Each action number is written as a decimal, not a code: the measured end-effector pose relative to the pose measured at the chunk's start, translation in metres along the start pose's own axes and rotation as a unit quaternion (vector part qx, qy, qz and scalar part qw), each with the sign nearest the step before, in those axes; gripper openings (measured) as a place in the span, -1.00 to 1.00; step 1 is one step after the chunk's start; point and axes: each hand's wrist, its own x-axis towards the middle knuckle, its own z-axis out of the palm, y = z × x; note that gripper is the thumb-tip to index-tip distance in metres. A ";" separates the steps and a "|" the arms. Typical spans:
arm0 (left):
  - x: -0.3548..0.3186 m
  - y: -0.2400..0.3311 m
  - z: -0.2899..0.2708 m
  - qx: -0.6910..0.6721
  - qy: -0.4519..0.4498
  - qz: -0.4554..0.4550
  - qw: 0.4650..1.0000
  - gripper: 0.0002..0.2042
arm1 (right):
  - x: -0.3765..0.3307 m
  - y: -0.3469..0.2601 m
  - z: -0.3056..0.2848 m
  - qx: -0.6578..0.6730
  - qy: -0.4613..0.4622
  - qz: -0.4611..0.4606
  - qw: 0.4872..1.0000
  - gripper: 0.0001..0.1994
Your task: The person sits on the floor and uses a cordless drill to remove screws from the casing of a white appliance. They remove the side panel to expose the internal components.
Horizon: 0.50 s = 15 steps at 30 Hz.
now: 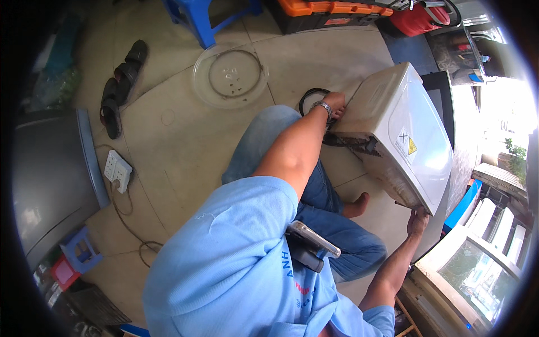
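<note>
A white microwave oven (387,106) stands tilted on the floor at my right, with warning labels on its casing. My right hand (418,222) grips its lower near corner, fingers tucked under the edge. At the oven's far left edge is my left hand (335,105), a metal-banded watch on the wrist. Its fingers are curled closed beside a looped black power cord (306,101); what they hold is hidden. A round glass turntable plate (199,84) lies on the floor farther off, carrying a roller ring (261,73) and several small screws (234,90).
Beyond the plate stand a blue stool (206,35) and an orange-lidded toolbox (331,8). Black sandals (120,90) and a white power strip (118,170) with its cable lie at left, near a grey appliance (56,174). A window-like framed panel (469,264) is at lower right.
</note>
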 end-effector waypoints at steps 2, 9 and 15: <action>0.007 -0.003 -0.003 0.045 -0.007 -0.001 0.999 -0.72 | -0.004 0.000 -0.004 0.001 -0.016 0.017 1.000 -0.53; -0.011 -0.017 0.018 0.376 0.101 0.118 0.913 -0.82 | -0.011 0.002 -0.020 -0.010 -0.014 0.023 1.000 -0.51; -0.054 -0.013 0.068 0.447 0.197 0.337 0.805 -0.64 | -0.013 0.002 -0.024 0.002 -0.027 0.015 1.000 -0.45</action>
